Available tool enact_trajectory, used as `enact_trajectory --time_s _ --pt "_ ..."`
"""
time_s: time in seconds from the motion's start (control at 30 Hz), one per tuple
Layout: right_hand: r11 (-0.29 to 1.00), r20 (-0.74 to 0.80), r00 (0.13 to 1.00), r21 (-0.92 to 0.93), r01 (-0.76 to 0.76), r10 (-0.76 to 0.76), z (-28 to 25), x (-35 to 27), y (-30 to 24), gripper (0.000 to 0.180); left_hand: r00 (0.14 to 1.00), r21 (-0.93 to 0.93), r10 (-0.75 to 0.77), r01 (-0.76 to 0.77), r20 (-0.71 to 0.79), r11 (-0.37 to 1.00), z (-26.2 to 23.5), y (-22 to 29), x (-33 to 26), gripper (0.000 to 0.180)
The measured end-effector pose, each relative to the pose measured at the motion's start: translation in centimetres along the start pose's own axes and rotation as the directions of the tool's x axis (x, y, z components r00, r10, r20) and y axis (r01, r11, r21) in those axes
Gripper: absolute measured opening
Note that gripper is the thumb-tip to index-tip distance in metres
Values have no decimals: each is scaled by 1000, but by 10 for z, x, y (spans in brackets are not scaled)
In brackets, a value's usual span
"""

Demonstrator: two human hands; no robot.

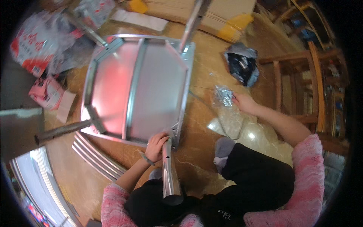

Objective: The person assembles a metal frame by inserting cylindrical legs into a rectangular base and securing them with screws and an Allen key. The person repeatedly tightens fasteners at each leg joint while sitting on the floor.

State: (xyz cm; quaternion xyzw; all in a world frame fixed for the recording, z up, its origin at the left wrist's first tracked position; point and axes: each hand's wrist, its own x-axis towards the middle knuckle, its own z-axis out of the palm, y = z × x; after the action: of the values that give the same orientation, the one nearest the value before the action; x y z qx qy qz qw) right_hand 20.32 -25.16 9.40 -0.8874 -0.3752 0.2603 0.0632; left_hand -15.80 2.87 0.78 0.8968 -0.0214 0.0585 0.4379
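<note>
my left hand [156, 146] is wrapped around the near right leg [170, 174], a polished metal tube, close to where it meets the corner; the fingers are curled over the metal and the grip is closed. the tube's wide end points back at my lap, over my black trousers [261, 166]. the leg belongs to a square metal table frame [159, 87], which lies underside up on the glossy tan floor [196, 151] directly ahead of me and slightly left. a crossbar [134, 83] spans its panel, and three further legs project from the other corners.

my right hand [244, 102] is extended forward, with partly bent fingers touching the right edge of a small clear plastic bag [224, 95] with shiny contents. i cannot tell whether the fingers are pinched on it. the bag sits to the right of the frame, apart from it.

surroundings noted: a black plastic bag [242, 66] beyond my right hand; a wooden chair [314, 83] at far right; curved metal strips [98, 159] side by side at near left; a pink package [46, 92] left of the frame; flattened cardboard [223, 15] at the far side.
</note>
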Motion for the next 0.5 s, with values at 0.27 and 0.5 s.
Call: enact_trajectory --time_s 0.27,0.5 --pt "969 -137 988 246 -35 71 -3 -6 -38 18 999 46 21 -23 34 999 25 -3 33 52" --pt "760 36 939 576 -299 343 97 -32 -102 40 987 -73 -144 139 -76 988 56 12 80 57"
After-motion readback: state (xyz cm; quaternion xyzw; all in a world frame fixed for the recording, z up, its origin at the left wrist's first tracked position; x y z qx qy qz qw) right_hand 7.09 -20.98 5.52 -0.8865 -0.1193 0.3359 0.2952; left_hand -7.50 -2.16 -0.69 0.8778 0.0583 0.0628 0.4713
